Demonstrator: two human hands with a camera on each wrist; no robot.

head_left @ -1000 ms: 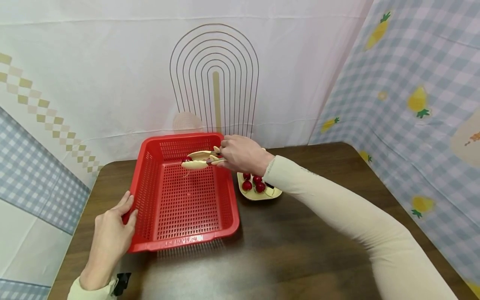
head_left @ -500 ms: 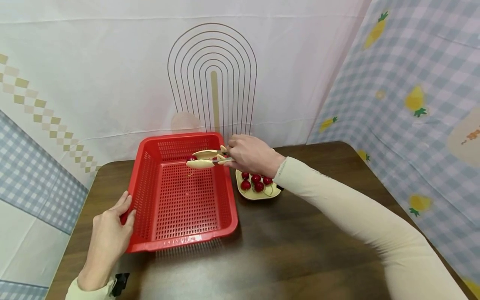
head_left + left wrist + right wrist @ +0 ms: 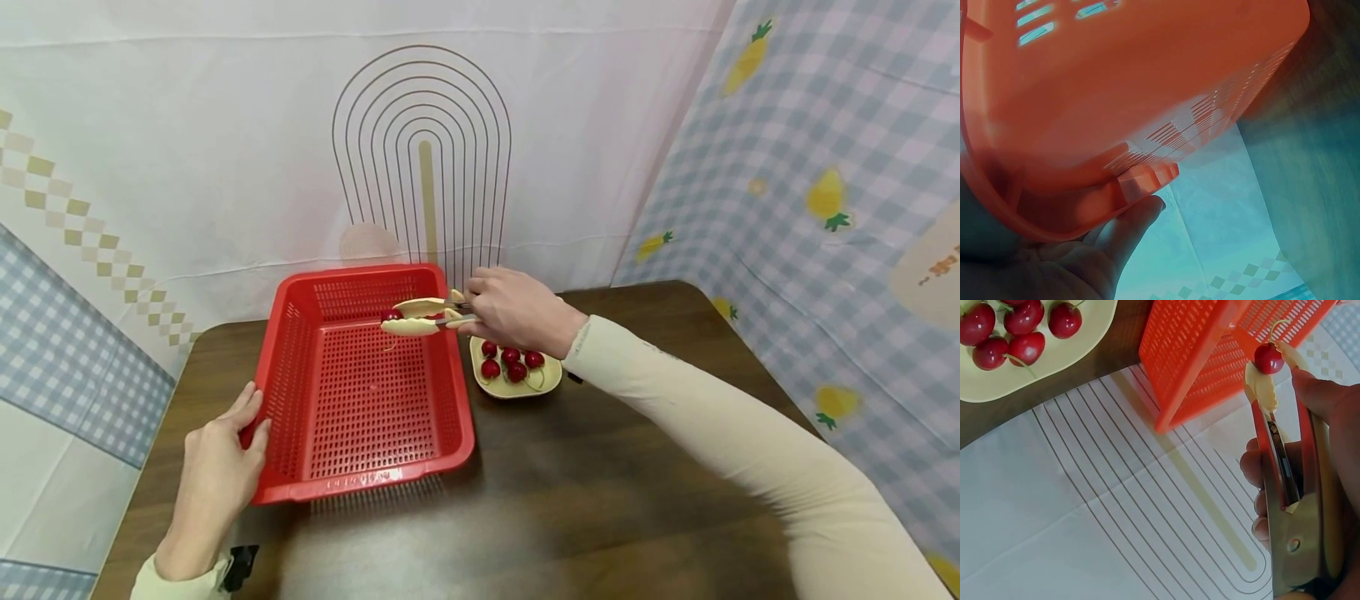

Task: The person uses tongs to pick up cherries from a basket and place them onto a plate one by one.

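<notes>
My left hand (image 3: 217, 467) grips the left rim of a red perforated plastic basket (image 3: 360, 479); the left wrist view shows its thumb along the rim's edge. My right hand (image 3: 521, 312) holds a pair of metal tongs (image 3: 1294, 531) with cream tips. Pinched at the ends of those tips is one dark red cherry (image 3: 1268, 358) with a thin green stem. In the head view this cherry (image 3: 391, 315) hangs over the far right part of the basket. Several more cherries (image 3: 1025, 347) lie on a pale yellow plate (image 3: 550, 383), partly hidden by my right hand.
The plate stands just right of the basket on a dark wooden table (image 3: 600, 467). Behind the table hangs a white cloth (image 3: 585, 150) with an arch pattern, and a checked cloth (image 3: 772, 250) borders the right side.
My right hand has drawn slightly to the right with the tongs and cherry, and more of the plate's cherries show. My left hand has kept its grip on the basket.
</notes>
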